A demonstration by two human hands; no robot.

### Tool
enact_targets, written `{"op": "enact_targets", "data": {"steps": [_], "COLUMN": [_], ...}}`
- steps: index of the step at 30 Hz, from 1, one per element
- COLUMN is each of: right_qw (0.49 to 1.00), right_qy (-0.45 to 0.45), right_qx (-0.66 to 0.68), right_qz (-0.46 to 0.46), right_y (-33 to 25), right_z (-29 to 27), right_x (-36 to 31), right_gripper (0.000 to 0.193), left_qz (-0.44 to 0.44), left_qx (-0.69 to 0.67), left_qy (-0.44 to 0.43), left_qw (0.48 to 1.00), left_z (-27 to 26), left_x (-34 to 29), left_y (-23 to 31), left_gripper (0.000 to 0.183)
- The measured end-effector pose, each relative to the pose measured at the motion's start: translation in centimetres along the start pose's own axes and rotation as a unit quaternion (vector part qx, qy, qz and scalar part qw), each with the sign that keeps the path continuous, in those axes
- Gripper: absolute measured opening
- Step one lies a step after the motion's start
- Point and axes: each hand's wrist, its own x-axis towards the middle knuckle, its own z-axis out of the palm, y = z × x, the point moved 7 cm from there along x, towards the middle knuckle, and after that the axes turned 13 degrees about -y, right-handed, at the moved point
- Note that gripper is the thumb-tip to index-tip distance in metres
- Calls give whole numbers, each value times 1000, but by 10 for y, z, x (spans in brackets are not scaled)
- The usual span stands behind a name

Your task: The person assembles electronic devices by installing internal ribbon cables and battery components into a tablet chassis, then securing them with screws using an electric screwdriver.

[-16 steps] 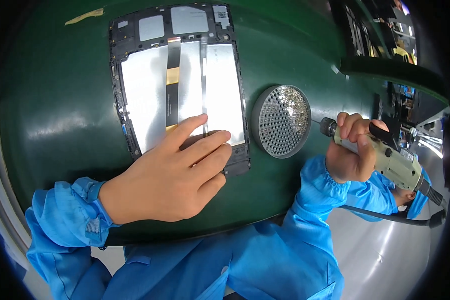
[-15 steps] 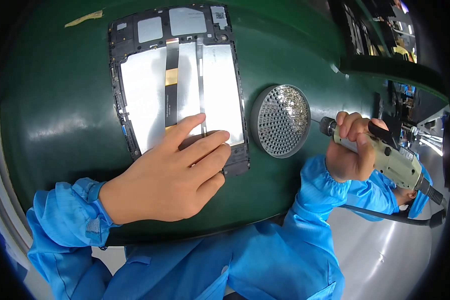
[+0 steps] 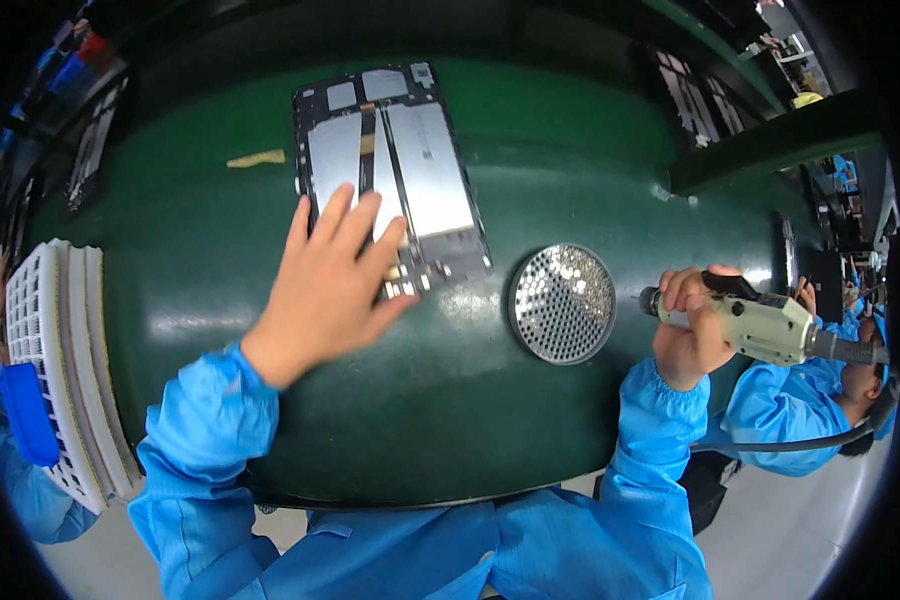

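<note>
A tablet's inner frame (image 3: 435,190), black-edged with silver plates, lies on the green table, its far end tilted slightly left. A dark ribbon cable (image 3: 367,165) with a gold band runs down it. My left hand (image 3: 320,285) is spread over its near left corner, fingers apart and holding nothing; whether the fingertips touch it I cannot tell. My right hand (image 3: 692,320) is wrapped round a pale green electric screwdriver (image 3: 770,328), its tip pointing left. Between the two sits a round grey perforated screw tray (image 3: 562,305) with small shiny screws, mostly in its far right part.
A yellowish strip (image 3: 256,159) lies left of the frame. Stacked white trays (image 3: 65,350) with a blue bin (image 3: 30,413) stand at the left edge. A dark green bar (image 3: 770,145) crosses at upper right. A co-worker in blue (image 3: 785,410) sits at right.
My view has shifted, taking in more of the table. My left hand has spread its fingers and drawn back toward the frame's near left corner. My right hand still holds the screwdriver.
</note>
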Motion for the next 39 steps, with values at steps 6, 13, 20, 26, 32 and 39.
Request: {"op": "enact_targets", "data": {"steps": [6,13,20,26,32,39], "right_qw": [1000,999,998,999,992,987], "right_qy": [13,46,42,29,61,29], "right_qx": [-2,-5,-50,-34,-83,-89], "right_qz": [-5,19,26,14,67,129], "right_y": [-5,-6,-1,0,-2,-6], "right_z": [6,5,-5,-10,-22,-21], "right_x": [1,0,0,5,4,4], "right_gripper": [35,32,33,55,57,50], "left_qz": [-90,-72,22,27,30,25], "left_qx": [-71,18,-5,-36,-28,-29], "left_qy": [70,125,143,127,123,118], "left_qw": [991,989,990,991,992,992], "left_z": [-19,-30,1,3,3,1], "left_x": [64,59,42,43,44,43], "left_y": [-104,-103,-50,-54,-51,-51], "left_gripper": [52,39,33,33,34,35]}}
